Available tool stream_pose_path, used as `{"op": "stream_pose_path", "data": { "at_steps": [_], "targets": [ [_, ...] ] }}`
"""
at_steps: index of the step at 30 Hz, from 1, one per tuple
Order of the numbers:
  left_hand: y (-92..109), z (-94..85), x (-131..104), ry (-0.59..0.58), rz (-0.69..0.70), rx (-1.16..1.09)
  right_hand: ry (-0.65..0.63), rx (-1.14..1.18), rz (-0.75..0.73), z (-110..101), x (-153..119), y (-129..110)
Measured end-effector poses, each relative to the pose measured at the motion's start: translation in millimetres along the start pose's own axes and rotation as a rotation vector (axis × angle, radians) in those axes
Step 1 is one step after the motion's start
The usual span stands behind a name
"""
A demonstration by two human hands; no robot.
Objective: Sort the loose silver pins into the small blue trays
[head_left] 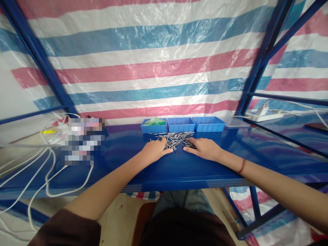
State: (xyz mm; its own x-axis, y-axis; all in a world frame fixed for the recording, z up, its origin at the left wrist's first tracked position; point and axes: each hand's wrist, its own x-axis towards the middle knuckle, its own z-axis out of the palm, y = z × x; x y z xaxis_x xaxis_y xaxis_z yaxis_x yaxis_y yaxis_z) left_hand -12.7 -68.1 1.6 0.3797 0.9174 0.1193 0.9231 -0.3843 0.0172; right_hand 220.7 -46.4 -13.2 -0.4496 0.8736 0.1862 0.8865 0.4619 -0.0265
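A person is sitting at a blue table [159, 174], both forearms reaching over its front edge. The left hand [153, 150] is resting at the left side of a loose pile of thin metal rods [176, 137], its fingers touching them. The right hand [205, 148] is lying opposite, touching the rods on the right side. On each hand the grip is standing fairly wide, with the thumb apart from the fingers; whether any rod is being caught beneath the fingers cannot be told. The pile is spreading between the two hands, its rods crossing at many angles, and is lying just in front of three blue bins standing in a row. The left bin [153, 129] is holding a green packet [156, 121]; the middle bin [181, 127] and the right bin [209, 127] are standing beside it. A clear plastic lid [237, 122] is lying near the right bin. White cables [51, 171] are looping over the table's left end, and a striped sheet [153, 65] is hanging behind.
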Motion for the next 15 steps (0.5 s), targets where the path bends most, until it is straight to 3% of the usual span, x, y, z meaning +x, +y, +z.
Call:
{"op": "stream_pose_path", "data": {
  "at_steps": [9,12,15],
  "targets": [
    [10.2,9.5,32.2,0.112,0.085,-0.062,0.084,0.014,-0.029,11.7,29.9,-17.8],
    [2.1,2.3,20.5,0.208,0.011,0.033,0.182,0.049,0.011,12.4,35.8,-18.3],
    [-14.5,-1.8,-5.4,0.229,-0.170,0.051,0.272,0.112,-0.056,9.7,32.8,-16.7]
  ]
}}
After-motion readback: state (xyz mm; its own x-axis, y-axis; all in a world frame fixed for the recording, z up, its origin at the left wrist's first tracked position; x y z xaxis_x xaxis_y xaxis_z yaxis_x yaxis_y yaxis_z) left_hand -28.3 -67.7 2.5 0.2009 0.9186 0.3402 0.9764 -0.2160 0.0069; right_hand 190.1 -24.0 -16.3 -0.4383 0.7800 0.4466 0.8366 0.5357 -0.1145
